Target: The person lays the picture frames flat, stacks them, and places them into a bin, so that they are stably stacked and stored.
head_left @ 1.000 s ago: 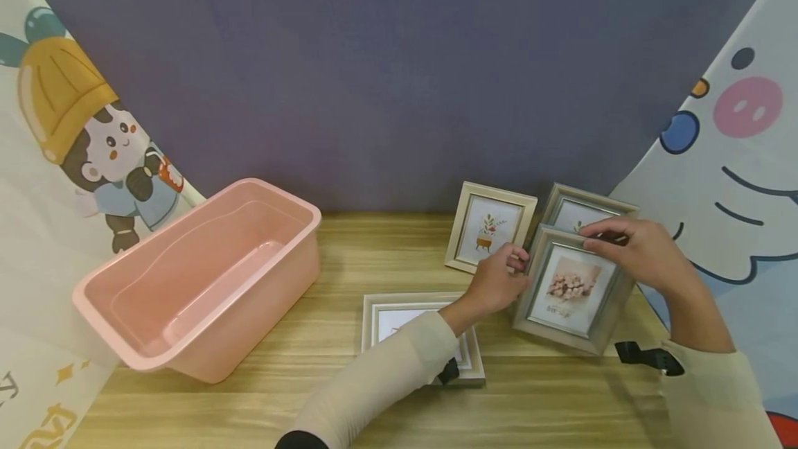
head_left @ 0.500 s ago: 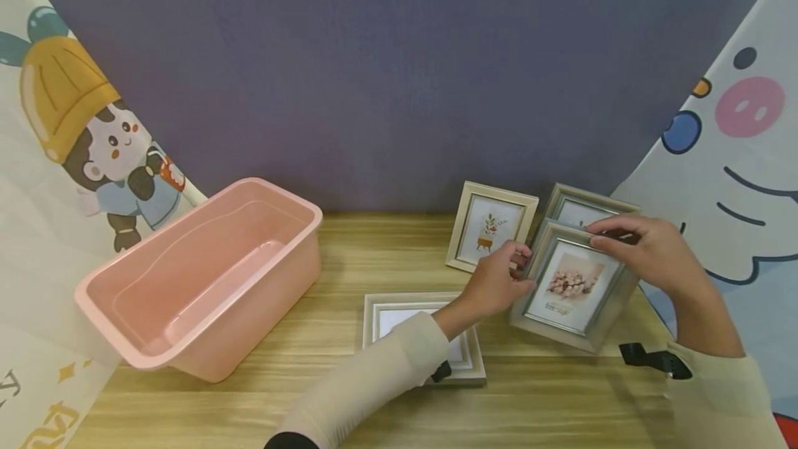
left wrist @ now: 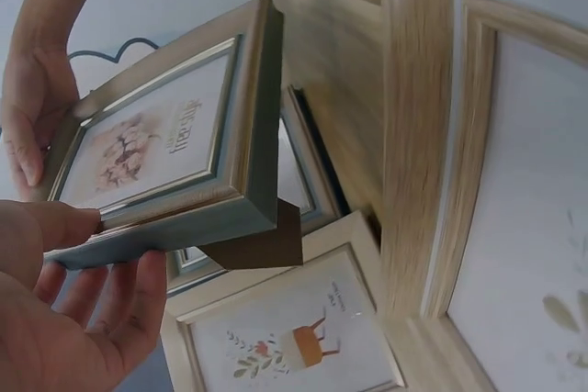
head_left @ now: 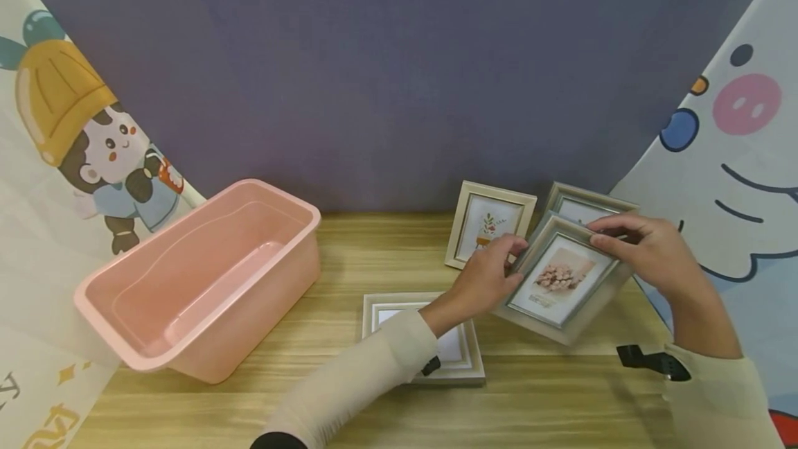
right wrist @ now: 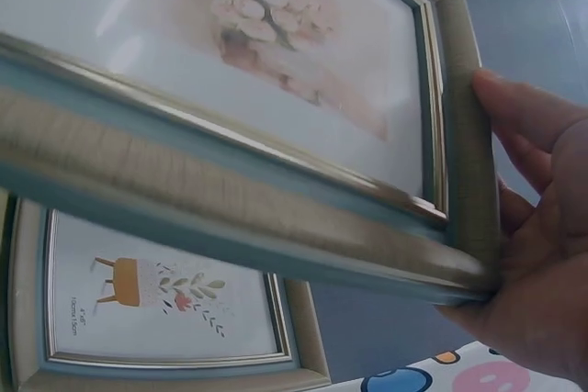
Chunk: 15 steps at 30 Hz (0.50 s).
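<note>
A picture frame point(head_left: 557, 279) with a pink-flower print is tilted in the air between both hands. At its left edge, my left hand point(head_left: 483, 283) pinches it; the left wrist view shows the thumb on the front rim and the fingers point(left wrist: 129, 309) under the side. My right hand point(head_left: 654, 251) grips the top right corner, thumb on the rim in the right wrist view. A dark stand shows behind the held picture frame in the left wrist view. Close behind it stands a grey-brown picture frame point(head_left: 570, 201), partly hidden. A cream picture frame point(head_left: 492, 224) with a potted-plant print stands beyond my left hand.
Under my left forearm lies a pale wooden picture frame point(head_left: 476, 362), flat on the wood-grain table point(head_left: 349, 255). A pink plastic tub point(head_left: 274, 289) sits at the left. A dark backdrop point(head_left: 399, 82) rises behind, with printed cartoon sheets on both sides.
The pink-flower picture frame has shifted left and tilted further. My left hand, earlier loosely at its left edge, has moved slightly left and now pinches that edge. The right hand keeps its grip.
</note>
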Tool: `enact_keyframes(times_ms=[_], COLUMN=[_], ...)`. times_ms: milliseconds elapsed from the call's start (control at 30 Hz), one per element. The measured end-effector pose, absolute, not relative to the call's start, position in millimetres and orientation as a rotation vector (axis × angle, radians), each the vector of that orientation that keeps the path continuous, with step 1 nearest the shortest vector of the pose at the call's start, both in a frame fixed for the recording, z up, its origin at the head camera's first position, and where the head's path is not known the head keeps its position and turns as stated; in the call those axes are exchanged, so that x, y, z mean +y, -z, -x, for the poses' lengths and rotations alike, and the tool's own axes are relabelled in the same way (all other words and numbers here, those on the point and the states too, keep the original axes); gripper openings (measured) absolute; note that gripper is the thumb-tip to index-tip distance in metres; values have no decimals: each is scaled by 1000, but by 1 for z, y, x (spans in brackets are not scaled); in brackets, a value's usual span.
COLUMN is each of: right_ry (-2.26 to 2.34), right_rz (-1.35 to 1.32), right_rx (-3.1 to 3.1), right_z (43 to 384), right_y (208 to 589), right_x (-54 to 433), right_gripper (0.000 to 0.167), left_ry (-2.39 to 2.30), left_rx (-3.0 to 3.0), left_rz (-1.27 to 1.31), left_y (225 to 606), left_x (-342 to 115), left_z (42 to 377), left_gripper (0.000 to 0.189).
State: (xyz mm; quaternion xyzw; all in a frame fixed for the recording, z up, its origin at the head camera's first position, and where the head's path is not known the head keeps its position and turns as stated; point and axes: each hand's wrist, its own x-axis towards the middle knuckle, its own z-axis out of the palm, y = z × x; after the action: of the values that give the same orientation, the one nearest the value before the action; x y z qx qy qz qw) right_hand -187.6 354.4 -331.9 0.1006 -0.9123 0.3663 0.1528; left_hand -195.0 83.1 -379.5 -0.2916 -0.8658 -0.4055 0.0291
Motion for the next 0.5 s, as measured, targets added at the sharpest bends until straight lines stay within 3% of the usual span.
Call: enact_keyframes(times_ms=[500], right_ry=[-1241], right_rz=[-322], right_rx=[-2572], right_z=[187], right_y=[333], right_x=[345], right_gripper=[23], left_ry=[1046], left_rx=[-2568], left_rz=[946], left_y=[356], left_x=[56], left_z=[204], left_gripper=[43])
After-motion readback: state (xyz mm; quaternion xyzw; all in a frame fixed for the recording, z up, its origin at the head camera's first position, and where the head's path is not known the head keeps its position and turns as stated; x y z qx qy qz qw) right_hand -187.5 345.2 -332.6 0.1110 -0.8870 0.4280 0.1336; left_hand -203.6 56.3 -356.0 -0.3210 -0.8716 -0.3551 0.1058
